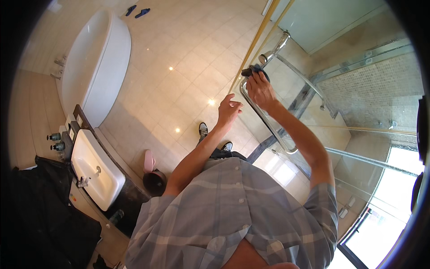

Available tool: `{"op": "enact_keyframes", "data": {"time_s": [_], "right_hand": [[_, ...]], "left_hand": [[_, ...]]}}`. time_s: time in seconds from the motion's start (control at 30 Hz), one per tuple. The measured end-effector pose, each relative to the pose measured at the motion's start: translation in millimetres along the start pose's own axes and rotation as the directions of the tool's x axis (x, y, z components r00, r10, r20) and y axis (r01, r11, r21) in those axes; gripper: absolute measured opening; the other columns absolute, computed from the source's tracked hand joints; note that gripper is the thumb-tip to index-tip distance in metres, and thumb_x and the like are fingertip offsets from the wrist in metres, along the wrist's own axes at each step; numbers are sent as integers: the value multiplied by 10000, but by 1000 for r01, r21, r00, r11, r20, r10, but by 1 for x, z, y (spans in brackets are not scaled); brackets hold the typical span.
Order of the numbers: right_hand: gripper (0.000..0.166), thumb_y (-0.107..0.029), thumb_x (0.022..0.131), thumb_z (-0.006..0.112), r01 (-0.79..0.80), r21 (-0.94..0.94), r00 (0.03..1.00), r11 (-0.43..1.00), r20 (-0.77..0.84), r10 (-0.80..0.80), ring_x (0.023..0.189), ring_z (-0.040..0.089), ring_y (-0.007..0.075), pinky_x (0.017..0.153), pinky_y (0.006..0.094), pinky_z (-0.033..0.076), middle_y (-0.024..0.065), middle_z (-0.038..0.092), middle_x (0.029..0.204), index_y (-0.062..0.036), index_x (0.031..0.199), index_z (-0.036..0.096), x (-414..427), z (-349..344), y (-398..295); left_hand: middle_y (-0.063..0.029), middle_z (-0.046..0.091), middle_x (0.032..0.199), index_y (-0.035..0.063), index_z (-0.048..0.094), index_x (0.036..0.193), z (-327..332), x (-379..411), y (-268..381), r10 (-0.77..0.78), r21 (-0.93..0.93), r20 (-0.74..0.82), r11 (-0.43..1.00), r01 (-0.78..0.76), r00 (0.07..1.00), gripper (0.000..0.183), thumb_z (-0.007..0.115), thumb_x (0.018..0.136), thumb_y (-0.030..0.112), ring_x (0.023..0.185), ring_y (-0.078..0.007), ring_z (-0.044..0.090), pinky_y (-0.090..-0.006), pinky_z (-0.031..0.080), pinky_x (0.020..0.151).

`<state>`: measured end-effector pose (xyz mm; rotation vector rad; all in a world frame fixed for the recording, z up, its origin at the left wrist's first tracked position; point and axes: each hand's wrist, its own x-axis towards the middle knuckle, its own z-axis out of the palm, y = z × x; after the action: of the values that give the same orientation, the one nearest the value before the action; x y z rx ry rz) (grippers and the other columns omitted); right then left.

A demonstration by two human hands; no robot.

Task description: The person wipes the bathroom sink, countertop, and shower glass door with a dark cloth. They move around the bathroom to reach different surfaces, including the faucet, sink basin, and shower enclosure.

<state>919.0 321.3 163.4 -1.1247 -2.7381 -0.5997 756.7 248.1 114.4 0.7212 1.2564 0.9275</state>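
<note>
In my right hand (261, 90) is a dark cloth (256, 71), pressed against the shower's glass door near its gold-coloured edge strip (252, 50). A chrome door handle (265, 119), long and bent at both ends, runs just below and beside that hand. My left hand (229, 109) is held in the air left of the handle. Its fingers are partly curled and apart, with nothing in them. How the cloth is folded cannot be made out.
To the left stand a white bathtub (111, 67) and a white washbasin (100, 168) on a dark counter. Pink slippers (148, 161) and a dark round bin (155, 182) sit on the tiled floor (188, 84). Blue slippers (142, 13) lie farther off. Black fabric (50, 215) hangs at lower left.
</note>
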Motion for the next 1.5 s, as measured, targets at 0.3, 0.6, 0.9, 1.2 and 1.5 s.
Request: {"op": "enact_keyframes", "data": {"time_s": [0.3, 0.6, 0.9, 1.2, 1.5], "right_hand": [[338, -108, 866, 559, -474, 288, 880, 832, 147, 451, 1371, 329, 393, 1047, 538, 397, 145, 341, 1489, 2, 1184, 589, -18, 96, -88], [264, -91, 904, 540, -487, 350, 853, 800, -5, 521, 1338, 383, 361, 1013, 479, 443, 82, 451, 1415, 61, 1095, 639, -22, 110, -91], [212, -182, 823, 605, -604, 265, 796, 751, 156, 585, 1131, 521, 274, 960, 613, 392, 108, 429, 1410, -167, 1029, 651, -165, 41, -104], [144, -192, 777, 636, -719, 175, 693, 672, 123, 710, 1292, 448, 284, 1131, 627, 171, 83, 524, 1329, -176, 908, 692, -326, -23, -121], [130, 20, 686, 584, -912, 282, 328, 299, 61, 943, 1431, 289, 335, 1138, 525, 251, 65, 454, 1466, -46, 750, 676, -322, -30, -147]], "left_hand": [[-98, 702, 928, -19, 386, 1376, -16, -6, -3, -15, 59, -38, 998, 18, 999, 555, 599, 880, 109, 706, -139, 640, -246, 465, 564], [-112, 699, 934, -27, 414, 1347, -28, -11, -2, -48, 75, -65, 996, 53, 997, 518, 584, 872, 92, 694, -133, 632, -251, 461, 557], [-113, 691, 962, -3, 419, 1353, 30, -16, -27, -117, 188, 89, 977, 99, 989, 514, 609, 893, 128, 702, -135, 638, -258, 468, 577], [-105, 679, 927, -14, 384, 1371, 86, -38, -66, -200, 302, 272, 946, 114, 941, 557, 614, 881, 120, 699, -140, 628, -260, 466, 572], [-105, 674, 955, -7, 408, 1356, 97, -41, -75, -226, 383, 307, 919, 97, 925, 547, 631, 879, 144, 705, -139, 618, -268, 465, 573]]}}
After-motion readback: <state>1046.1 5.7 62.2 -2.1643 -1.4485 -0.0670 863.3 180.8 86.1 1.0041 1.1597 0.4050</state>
